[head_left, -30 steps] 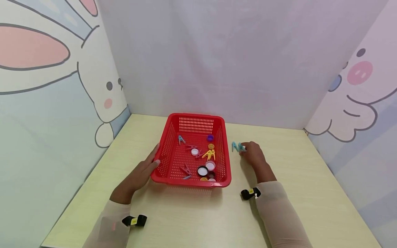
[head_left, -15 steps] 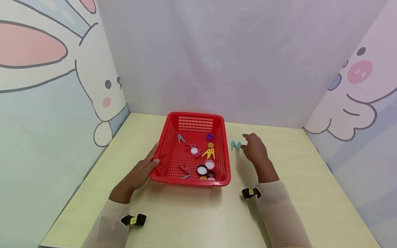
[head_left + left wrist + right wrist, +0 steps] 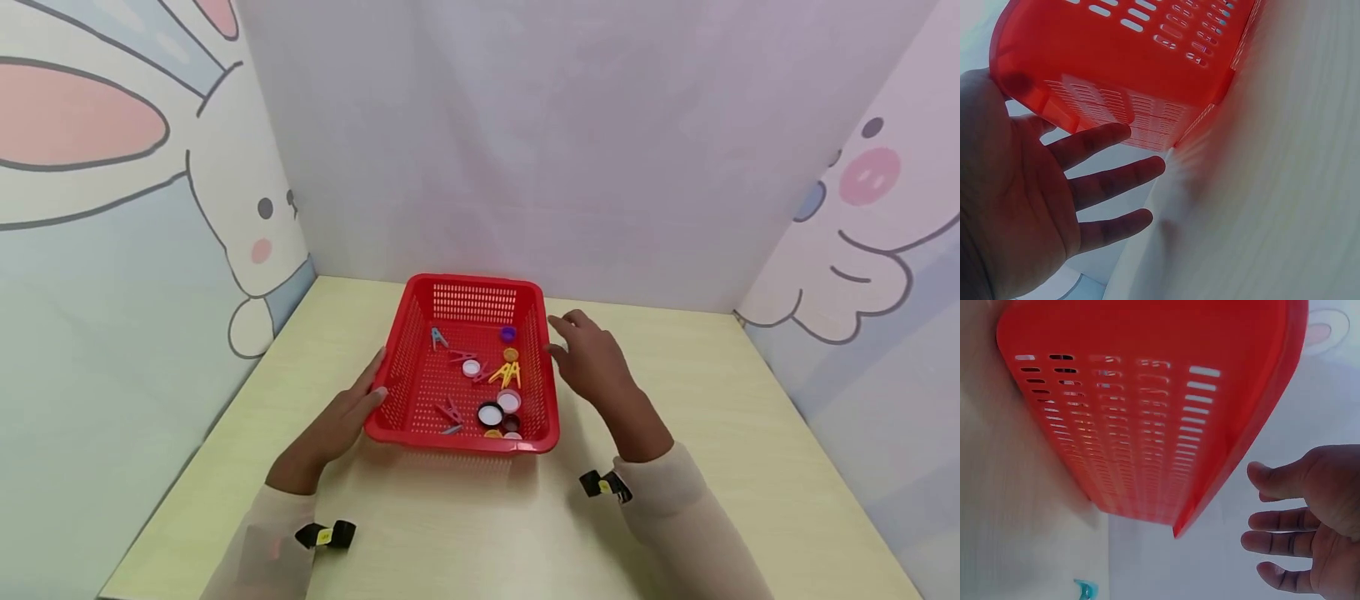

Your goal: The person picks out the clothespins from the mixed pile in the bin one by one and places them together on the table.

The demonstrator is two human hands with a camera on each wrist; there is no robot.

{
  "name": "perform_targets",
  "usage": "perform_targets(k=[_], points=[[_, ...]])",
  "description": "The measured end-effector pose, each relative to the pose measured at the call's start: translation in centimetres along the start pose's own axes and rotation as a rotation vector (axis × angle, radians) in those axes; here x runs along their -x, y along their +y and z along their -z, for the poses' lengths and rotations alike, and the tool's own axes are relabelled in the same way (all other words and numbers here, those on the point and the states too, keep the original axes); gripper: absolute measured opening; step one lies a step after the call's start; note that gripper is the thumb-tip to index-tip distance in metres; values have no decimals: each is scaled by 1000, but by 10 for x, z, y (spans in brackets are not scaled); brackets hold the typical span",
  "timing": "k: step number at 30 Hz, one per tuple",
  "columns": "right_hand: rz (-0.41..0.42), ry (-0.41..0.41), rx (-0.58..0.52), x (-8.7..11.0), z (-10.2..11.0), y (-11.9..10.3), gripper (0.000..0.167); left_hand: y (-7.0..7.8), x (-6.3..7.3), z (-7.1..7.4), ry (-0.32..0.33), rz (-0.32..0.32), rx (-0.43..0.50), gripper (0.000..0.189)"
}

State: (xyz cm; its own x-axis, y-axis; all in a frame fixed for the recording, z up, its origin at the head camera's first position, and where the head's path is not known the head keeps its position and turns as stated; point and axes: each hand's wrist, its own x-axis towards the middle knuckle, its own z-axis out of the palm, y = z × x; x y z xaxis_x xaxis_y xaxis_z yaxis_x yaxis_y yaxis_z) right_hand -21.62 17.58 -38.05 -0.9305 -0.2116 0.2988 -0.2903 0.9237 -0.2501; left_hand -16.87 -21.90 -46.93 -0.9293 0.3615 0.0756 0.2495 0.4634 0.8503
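A red plastic basket (image 3: 461, 444) stands on the table with several clothespins and bottle caps inside. My left hand (image 3: 341, 421) holds its left rim, thumb over the edge; three fingers (image 3: 1116, 181) stretch out beside the outer wall. My right hand (image 3: 596, 362) is in the air beside the right rim, fingertips right at the edge in the head view. Its fingers are loosely bent with nothing between them in the right wrist view. A teal clothespin (image 3: 1087, 589) lies on the table outside the basket, hidden by the hand from the head camera.
Inside the basket are a blue clothespin (image 3: 438, 337), yellow clothespins (image 3: 506, 373), a dark red clothespin (image 3: 450, 410), a purple cap (image 3: 508, 333) and a black-rimmed white cap (image 3: 491, 414). Printed walls enclose the pale table (image 3: 465, 533) at the back and sides.
My right hand has let go of a teal clothespin, lifted, and moved left to the basket's right rim, covering the teal clothespins. The left hand and basket have stayed put.
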Motion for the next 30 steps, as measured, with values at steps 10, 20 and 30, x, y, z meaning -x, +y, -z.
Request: perform_targets(k=[10,20,30], points=[[358,-99,-21,10,3,-36,57,1,-2,0,-2,3,2,75],[448,-475,-90,15,-16,-67,54,0,1,0,-2,16,-3,75],[518,-645,-259,10,-35,-86,49,0,1,0,0,12,-8,77]])
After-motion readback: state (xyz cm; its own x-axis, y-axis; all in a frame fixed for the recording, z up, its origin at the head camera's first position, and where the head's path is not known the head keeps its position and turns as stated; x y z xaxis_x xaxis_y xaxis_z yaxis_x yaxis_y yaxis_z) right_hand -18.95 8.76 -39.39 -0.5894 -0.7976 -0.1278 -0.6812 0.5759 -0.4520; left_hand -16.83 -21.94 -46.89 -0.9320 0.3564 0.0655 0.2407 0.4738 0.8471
